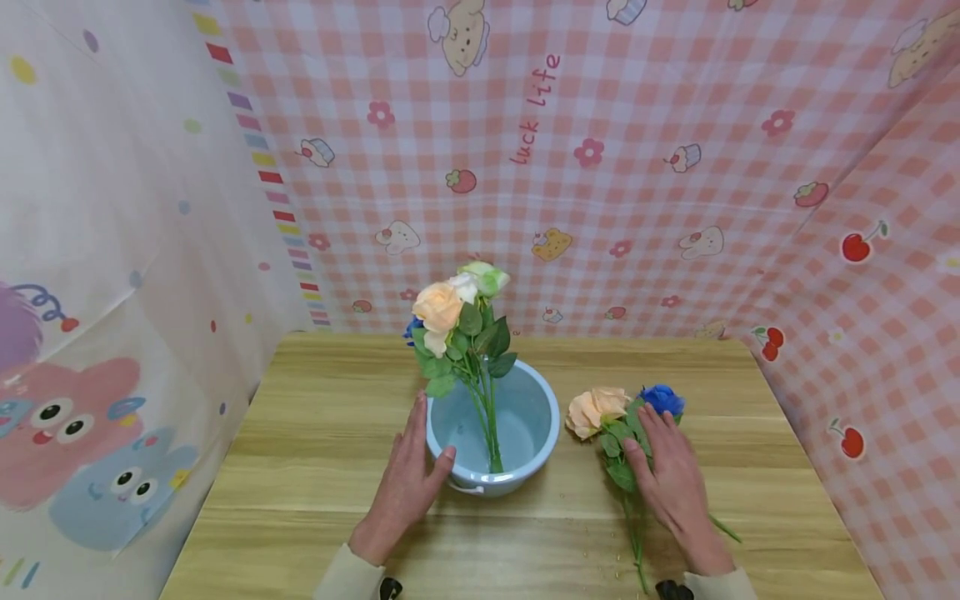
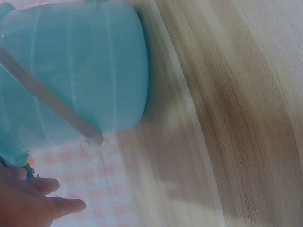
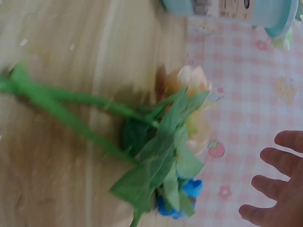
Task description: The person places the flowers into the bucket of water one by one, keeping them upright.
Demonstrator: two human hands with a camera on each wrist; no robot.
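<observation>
A light blue bucket (image 1: 528,408) stands near the middle of the table, holding several artificial roses upright. They include a peach rose (image 1: 437,306), a green-white rose (image 1: 487,277) and a partly hidden blue one. My left hand (image 1: 401,483) is at the bucket's left rim, fingers straight. On the table to the right lie a peach rose (image 1: 596,411) and a blue rose (image 1: 662,399) with leafy green stems. Above these stems my right hand (image 1: 671,475) is held with fingers extended; in the right wrist view its spread fingers (image 3: 279,163) are apart from the flowers.
The wood-grain table (image 1: 315,467) has a pink checked cloth (image 1: 645,208) behind it and patterned cloths on both sides. The bucket's handle (image 2: 52,101) hangs down its side. Small bits lie scattered near the right-hand stems.
</observation>
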